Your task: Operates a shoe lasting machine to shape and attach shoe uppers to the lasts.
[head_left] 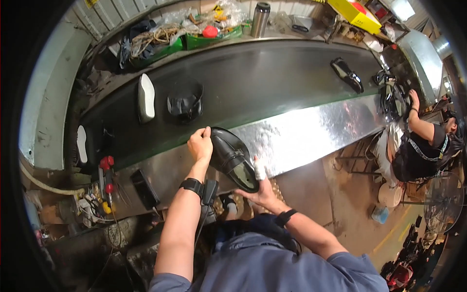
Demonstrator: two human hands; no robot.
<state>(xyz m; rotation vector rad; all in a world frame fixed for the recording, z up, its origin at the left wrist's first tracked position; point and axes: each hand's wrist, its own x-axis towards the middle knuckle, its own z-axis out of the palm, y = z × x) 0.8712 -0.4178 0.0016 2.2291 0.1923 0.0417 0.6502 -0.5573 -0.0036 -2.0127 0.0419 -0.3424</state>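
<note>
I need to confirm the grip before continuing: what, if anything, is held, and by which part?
A black shoe: the left hand holds it at the toe end, the right hand at the heel end.

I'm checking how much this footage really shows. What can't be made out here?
In the head view:
- Black shoe: its sole, hidden by the shoe's own upper.
- Left hand: curled fingertips, hidden by the hand itself.
- Green bin: its bottom, hidden by heaped clutter.
- Glossy black items near the co-worker's hand: too small and crowded to count.
</note>
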